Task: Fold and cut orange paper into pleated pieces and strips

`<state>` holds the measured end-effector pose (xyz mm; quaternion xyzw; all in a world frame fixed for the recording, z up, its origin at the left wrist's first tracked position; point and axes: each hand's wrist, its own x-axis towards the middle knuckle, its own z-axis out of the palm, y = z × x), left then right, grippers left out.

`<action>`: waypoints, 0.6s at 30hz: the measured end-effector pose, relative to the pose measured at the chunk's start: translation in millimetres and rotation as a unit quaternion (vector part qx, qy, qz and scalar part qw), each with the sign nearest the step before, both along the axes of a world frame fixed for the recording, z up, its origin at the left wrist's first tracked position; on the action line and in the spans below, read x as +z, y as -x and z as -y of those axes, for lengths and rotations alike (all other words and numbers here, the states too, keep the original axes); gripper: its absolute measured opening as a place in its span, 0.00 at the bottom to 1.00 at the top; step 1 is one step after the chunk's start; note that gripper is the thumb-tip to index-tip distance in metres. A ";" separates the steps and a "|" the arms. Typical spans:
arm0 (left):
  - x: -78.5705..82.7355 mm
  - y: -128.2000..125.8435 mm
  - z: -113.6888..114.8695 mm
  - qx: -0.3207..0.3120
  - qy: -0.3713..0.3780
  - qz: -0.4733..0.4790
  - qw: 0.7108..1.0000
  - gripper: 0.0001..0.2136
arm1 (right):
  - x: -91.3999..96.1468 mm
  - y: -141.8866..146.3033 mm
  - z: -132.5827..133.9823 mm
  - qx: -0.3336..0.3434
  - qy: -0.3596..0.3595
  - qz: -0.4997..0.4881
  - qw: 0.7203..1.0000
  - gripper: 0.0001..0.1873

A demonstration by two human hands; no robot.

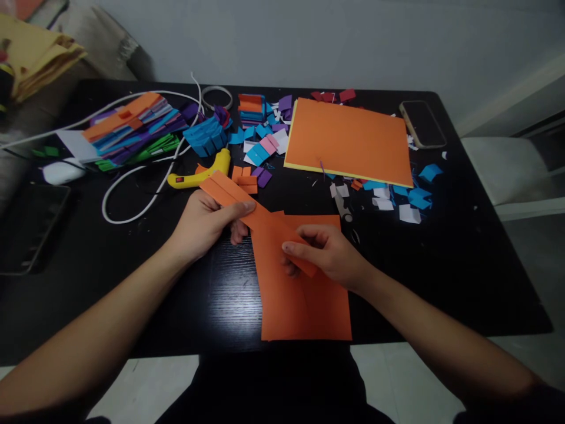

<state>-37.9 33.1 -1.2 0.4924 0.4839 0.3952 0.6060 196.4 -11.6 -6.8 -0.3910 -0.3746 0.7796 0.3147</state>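
My left hand [206,222] pinches a bundle of long orange paper strips [233,197] near its middle, thumb on top. My right hand [329,253] pinches the other end of the strips, fingers curled round them, just above an orange paper sheet [304,294] that lies flat at the table's near edge. The strips run slantwise from upper left to lower right between both hands.
On the black table [463,247]: a stack of orange sheets [348,141], a phone [422,123], a yellow glue gun [198,175] with white cable [132,200], coloured paper strips [132,126], scattered folded blue, purple and white pieces [397,197], scissors [344,207], a tablet [30,227].
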 end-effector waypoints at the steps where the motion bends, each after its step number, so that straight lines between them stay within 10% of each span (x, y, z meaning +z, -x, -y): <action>1: -0.1 0.3 -0.7 0.000 0.001 -0.001 1.000 0.14 | -0.2 0.0 0.1 0.000 -0.001 0.000 1.000 0.14; 18: 8.2 -14.0 9.9 -0.118 -0.016 -0.041 0.992 0.12 | -3.2 3.5 4.0 0.027 0.015 -0.013 0.999 0.19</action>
